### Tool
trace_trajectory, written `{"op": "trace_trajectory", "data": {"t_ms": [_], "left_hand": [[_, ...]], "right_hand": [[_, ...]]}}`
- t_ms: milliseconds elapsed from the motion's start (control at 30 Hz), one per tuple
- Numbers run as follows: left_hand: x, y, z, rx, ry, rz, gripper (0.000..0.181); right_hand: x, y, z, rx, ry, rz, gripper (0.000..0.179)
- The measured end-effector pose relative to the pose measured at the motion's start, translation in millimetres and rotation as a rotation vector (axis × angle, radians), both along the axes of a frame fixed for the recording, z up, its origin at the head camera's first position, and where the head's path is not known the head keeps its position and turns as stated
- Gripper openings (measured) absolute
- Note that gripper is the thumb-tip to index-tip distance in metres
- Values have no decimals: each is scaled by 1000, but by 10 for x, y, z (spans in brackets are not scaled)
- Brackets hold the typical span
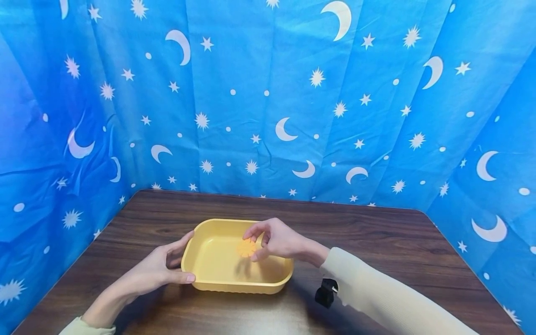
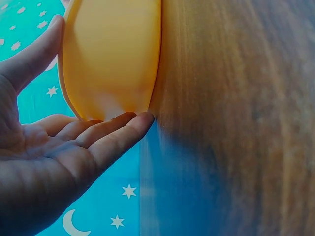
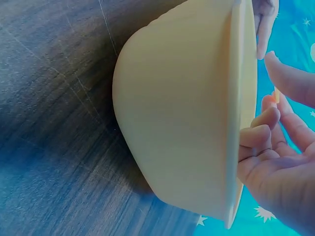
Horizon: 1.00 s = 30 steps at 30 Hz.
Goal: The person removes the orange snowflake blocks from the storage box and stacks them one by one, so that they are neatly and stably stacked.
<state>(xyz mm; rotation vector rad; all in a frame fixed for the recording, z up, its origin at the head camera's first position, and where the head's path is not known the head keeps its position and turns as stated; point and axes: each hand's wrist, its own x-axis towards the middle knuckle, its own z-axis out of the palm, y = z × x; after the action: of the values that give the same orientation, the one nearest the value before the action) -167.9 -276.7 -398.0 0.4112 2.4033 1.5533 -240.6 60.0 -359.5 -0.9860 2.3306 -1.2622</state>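
A yellow rectangular basin (image 1: 237,287) with rounded corners stands on the table. My left hand (image 1: 155,270) holds its left end, the thumb at the near corner and the fingers reaching round towards the far one. In the left wrist view, the fingertips touch the outside wall of the basin (image 2: 115,59). Above the basin's inside, my right hand (image 1: 276,239) pinches a thin, flat orange piece (image 1: 246,248) with a patterned surface and a roundish outline. Only a small edge of the orange piece (image 3: 276,95) shows between thumb and fingers in the right wrist view.
The dark wood-grain table (image 1: 368,260) stretches out on both sides of the basin. Blue cloth (image 1: 268,107) with white moons and stars hangs behind and at the sides. A black device (image 1: 325,294) sits at the right sleeve.
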Motion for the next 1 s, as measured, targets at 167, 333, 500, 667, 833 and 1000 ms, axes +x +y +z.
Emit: {"op": "trace_trajectory", "data": {"t_ms": [167,333,500,667,833,1000], "left_hand": [[-7,7,0,9,5,-8,105],[-7,-11,6,22,10,-18,105],[-12,-7,9,-2,18,-2,106],[-11,-2,6,-17,16,10,106],[-11,-6,0,-18,14,10,105],[-2,-8,-1,-5,1,3,106]], "right_hand": [[66,112,30,-15,24,-21,43],[121,245,90,-15,50,-49,41],[170,426,125,-20,92,-81,42],[219,655,122,-47,72,-137,45],[241,915,101,-74,54,-185,45],[255,1170,72,-45,-9,-267,45]]}}
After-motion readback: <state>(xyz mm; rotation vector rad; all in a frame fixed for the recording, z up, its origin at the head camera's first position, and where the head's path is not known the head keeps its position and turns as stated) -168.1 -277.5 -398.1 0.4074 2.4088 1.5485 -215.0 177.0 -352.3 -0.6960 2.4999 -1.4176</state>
